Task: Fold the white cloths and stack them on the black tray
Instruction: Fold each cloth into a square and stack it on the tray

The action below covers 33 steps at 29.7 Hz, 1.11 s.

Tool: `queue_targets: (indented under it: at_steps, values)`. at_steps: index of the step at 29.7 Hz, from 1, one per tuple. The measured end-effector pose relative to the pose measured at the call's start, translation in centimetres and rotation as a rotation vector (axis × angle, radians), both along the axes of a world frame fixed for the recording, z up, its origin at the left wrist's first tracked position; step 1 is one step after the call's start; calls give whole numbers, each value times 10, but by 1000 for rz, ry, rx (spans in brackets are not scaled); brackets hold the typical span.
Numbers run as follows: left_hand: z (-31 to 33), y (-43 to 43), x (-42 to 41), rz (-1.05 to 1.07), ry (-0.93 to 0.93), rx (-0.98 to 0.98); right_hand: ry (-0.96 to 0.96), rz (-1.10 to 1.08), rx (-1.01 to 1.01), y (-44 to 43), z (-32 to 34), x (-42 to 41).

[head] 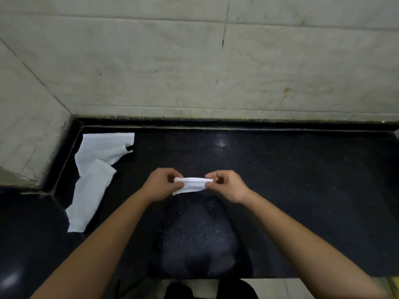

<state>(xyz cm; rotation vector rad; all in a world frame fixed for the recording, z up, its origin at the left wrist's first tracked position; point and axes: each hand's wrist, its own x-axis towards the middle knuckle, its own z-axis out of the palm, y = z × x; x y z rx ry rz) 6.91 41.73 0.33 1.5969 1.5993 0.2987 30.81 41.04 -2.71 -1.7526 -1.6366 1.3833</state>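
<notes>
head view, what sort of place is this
Probably a kitchen or service counter in a tiled room: a polished black stone countertop meets pale tiled walls in a corner, and white cloths lie unfolded at its left.

A shiny black counter has a pale tiled wall along its far edge and left side. A small brown stain marks the wall.
</notes>
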Motion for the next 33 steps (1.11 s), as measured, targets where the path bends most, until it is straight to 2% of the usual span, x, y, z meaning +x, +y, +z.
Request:
queue_targets:
  at_steps: [3, 7, 11, 13, 17, 19, 22, 26, 33]
  values:
    - [37, 2, -7, 118, -283, -57, 31, 28, 92, 17, 50, -1]
    - [87, 0, -11, 132, -578, -43, 194, -29, 107, 21, 113, 1]
    - [112, 3, -4, 159, -855, -132, 450, -117, 74, 8, 146, 3]
    - [114, 6, 5, 164, -927, -182, 548, -172, 23, -1, 155, 4]
    - [100, 6, 65, 90, -894, -394, 528, -472, -36, -52, 150, 42]
    - [86, -3, 94, 57, -845, -476, 500, -551, -137, -80, 141, 64]
    - [71, -24, 132, -13, -812, -573, 565, -624, -203, -126, 130, 96]
    - [80, -60, 183, -154, -817, -570, 556, -730, -149, -180, 126, 143]
    - [110, -123, 299, -298, -784, -454, 619, -810, -13, -262, 142, 250]
